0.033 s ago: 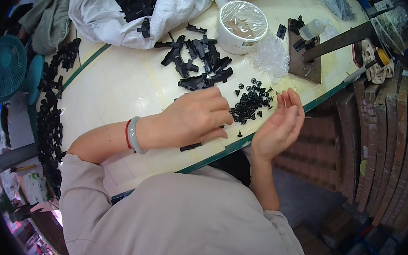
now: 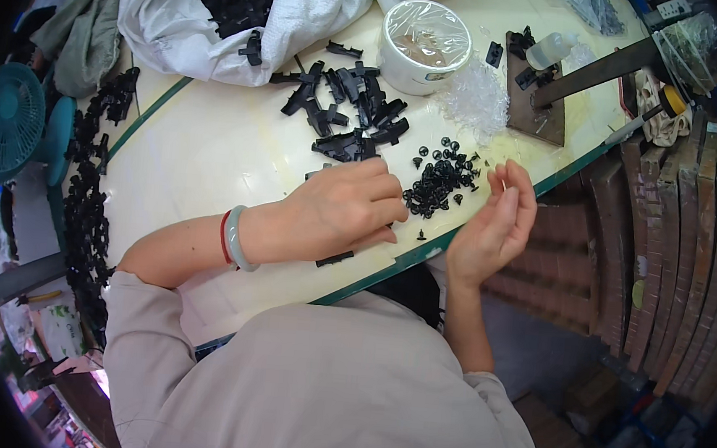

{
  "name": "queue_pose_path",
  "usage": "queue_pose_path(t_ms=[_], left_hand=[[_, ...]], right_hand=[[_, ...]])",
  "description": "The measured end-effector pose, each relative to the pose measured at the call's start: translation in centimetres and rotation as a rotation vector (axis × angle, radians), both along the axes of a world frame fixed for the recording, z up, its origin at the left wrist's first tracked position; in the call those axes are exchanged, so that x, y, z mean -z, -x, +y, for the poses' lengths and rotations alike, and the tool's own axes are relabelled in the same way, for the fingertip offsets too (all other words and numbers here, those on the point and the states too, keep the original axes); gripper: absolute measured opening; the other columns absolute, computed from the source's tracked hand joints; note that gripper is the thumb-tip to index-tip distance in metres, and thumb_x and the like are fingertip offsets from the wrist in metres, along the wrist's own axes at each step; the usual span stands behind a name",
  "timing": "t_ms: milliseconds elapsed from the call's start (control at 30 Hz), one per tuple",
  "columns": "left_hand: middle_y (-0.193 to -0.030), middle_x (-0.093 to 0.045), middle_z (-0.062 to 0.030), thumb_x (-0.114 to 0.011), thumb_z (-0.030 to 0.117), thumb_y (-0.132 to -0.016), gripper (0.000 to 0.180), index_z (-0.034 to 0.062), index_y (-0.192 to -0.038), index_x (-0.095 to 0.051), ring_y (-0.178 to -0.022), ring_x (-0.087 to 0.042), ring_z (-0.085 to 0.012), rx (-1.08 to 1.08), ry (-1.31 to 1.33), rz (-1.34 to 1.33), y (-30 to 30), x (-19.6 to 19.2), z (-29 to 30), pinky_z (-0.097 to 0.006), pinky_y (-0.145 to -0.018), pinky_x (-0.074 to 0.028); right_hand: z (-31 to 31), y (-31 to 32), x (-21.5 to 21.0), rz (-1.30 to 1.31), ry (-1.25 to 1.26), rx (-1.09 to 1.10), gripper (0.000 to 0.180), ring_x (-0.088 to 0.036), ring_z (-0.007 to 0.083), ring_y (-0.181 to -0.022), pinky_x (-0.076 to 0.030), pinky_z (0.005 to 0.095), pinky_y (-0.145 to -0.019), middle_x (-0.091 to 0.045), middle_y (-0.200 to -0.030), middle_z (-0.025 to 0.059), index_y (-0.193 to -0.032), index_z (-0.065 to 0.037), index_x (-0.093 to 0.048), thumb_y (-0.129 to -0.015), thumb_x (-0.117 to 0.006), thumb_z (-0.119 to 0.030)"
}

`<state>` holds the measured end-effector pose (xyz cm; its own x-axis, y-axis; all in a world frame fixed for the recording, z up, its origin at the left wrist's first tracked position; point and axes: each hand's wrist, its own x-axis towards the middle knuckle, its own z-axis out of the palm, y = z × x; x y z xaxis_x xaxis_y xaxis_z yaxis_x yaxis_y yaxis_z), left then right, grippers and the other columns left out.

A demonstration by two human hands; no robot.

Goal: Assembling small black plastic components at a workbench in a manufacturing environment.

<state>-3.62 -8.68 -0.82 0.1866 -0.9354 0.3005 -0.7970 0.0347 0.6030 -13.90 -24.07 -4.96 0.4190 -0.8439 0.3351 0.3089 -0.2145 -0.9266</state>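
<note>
small screws point(image 2: 437, 184) black, glossy; clips point(image 2: 355, 110) matt black plastic; table point(image 2: 212, 153) smooth cream laminate.

a small assembly workshop: worktable point(image 2: 212, 153) heaped with black plastic parts point(image 2: 351, 110).

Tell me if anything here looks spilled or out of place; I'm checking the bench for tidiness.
Mostly orderly. One small black piece lies alone near the table edge, apart from the pile of small black parts between the left hand and right hand.
</note>
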Motion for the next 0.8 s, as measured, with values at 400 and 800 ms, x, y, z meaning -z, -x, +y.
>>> queue_pose_path(t_ms=[400,800], left_hand=[[-0.085,-0.058,-0.006,-0.073,0.008,-0.071,0.019,0.0047,-0.086,-0.061,-0.074,-0.061,-0.0229,0.03,-0.036,0.018,0.8,0.9,-0.4,-0.032,-0.061,-0.05],[-0.087,-0.057,-0.0081,-0.069,0.012,-0.076,0.013,0.0064,-0.086,-0.063,-0.076,-0.06,-0.0251,0.063,0.01,-0.044,1.4,-0.5,-1.6,-0.033,-0.061,-0.05]], right_hand=[[0.6,7.7,-0.2,0.498,0.629,-0.435,0.036,-0.058,0.0245,-0.079,-0.049,0.0326,-0.067,-0.06,-0.092,0.009,-0.098,-0.004,-0.064,-0.065,-0.08,-0.005],[0.6,14.6,5.6,0.925,0.007,-0.752,0.046,-0.049,0.0352,-0.118,-0.038,0.0384,-0.1,-0.054,-0.124,0.0217,-0.12,0.002,-0.055,-0.088,-0.059,-0.031]])
